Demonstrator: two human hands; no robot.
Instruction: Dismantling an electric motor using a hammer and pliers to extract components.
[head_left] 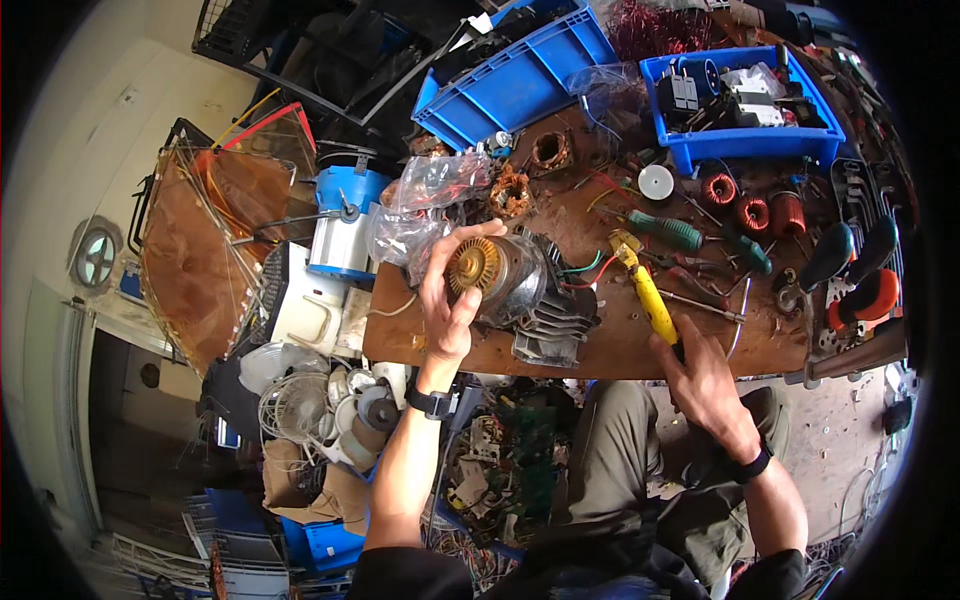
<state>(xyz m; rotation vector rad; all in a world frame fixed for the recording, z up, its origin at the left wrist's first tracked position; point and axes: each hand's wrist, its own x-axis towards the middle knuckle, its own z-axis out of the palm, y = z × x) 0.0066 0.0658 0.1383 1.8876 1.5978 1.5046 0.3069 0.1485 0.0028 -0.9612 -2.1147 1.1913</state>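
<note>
My left hand [447, 315] is wrapped round the left end of an electric motor [515, 280] on the workbench. A brass-coloured finned disc [473, 266] shows between my thumb and fingers. The motor's other end has a dark finned metal housing [555, 325], with green and red wires coming out beside it. My right hand [700, 375] grips the lower end of a yellow-handled hammer [652, 300]. Its worn head [627, 246] is just right of the motor, apart from it.
Behind the motor lie copper windings [511, 192] and clear plastic bags [440, 185]. Screwdrivers [668, 229], pliers [700, 288] and red toroidal coils [752, 213] lie to the right. Blue bins [755, 150] stand at the back. The bench's front edge [620, 370] is close to my knees.
</note>
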